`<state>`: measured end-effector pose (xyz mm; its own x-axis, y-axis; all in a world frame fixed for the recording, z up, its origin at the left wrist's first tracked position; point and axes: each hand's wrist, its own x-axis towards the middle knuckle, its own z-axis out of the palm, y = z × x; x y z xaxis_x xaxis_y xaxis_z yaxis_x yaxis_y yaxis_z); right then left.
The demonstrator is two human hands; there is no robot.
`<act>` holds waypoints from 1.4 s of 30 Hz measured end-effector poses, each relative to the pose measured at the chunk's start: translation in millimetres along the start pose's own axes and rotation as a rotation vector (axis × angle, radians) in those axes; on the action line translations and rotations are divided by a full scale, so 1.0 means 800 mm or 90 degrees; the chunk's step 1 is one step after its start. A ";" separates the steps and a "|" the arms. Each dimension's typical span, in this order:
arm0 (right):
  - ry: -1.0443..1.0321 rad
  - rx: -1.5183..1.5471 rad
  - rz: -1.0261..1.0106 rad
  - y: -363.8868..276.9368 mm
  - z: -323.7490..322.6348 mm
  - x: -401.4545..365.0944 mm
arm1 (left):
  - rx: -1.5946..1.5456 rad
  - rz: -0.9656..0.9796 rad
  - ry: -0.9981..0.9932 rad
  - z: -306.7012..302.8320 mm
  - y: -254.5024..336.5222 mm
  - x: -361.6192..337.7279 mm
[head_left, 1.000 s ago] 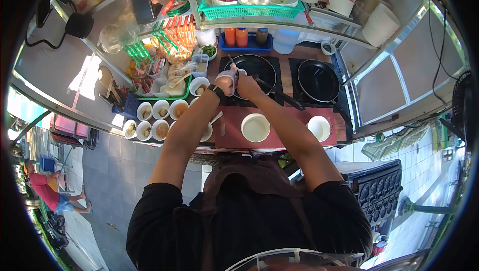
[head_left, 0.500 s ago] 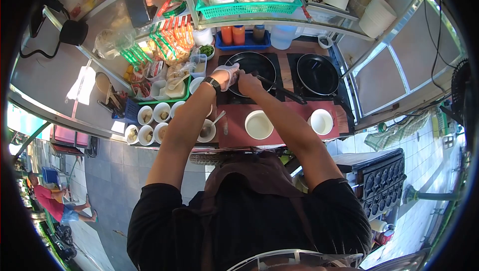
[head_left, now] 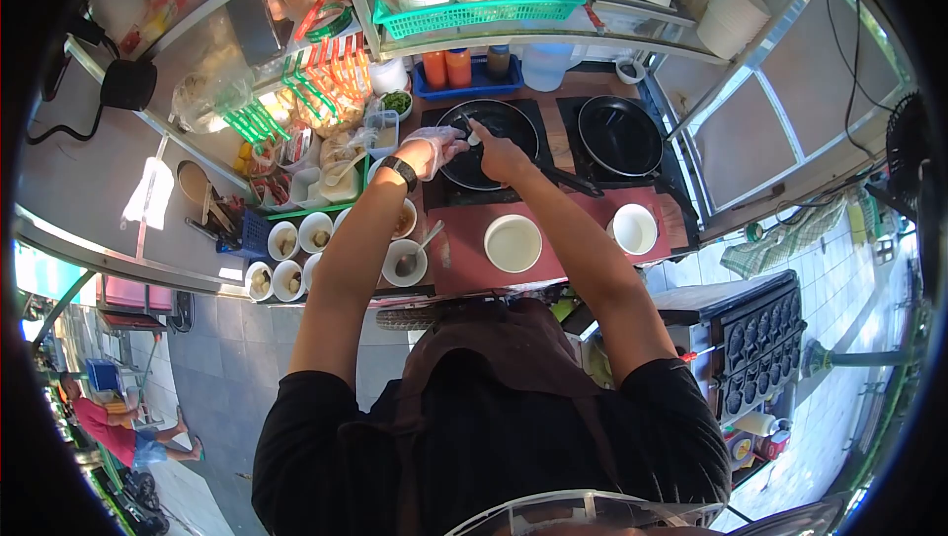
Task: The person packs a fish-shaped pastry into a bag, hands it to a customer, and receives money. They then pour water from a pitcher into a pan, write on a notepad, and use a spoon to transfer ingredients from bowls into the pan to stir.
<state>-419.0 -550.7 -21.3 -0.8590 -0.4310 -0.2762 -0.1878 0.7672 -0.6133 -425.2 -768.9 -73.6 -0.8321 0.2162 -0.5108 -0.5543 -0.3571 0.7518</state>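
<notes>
Over the left frying pan (head_left: 513, 126), my two hands are close together. My left hand (head_left: 433, 149) wears a clear plastic glove and a dark wristband, its fingers curled toward the pan's left side; whatever they pinch is hidden. My right hand (head_left: 504, 159) is bare and closed, its fingers around something small with a pale part and a dark tip, too small to name. The pan's black handle (head_left: 575, 182) points down to the right, beneath my right forearm.
Another black pan (head_left: 620, 136) sits at the right. Nearer me are a white bowl (head_left: 513, 256), a white cup (head_left: 633, 230) and a bowl with a spoon (head_left: 405, 266). Several filled cups (head_left: 287, 280) line the left. A green basket (head_left: 479, 17) stands on the shelf above.
My hands have drawn slightly apart. The left has shifted a little left and down; the right now shows a small pale thing at its fingers. The view has shifted slightly.
</notes>
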 end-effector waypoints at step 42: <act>0.172 -0.224 -0.189 0.016 0.051 0.000 | -0.142 0.075 0.045 0.019 -0.007 0.009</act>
<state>-401.8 -560.0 -59.2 -0.8275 -0.5525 0.1004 -0.5507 0.7634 -0.3377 -428.3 -751.3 -74.8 -0.8825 0.0998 -0.4596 -0.4295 -0.5694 0.7010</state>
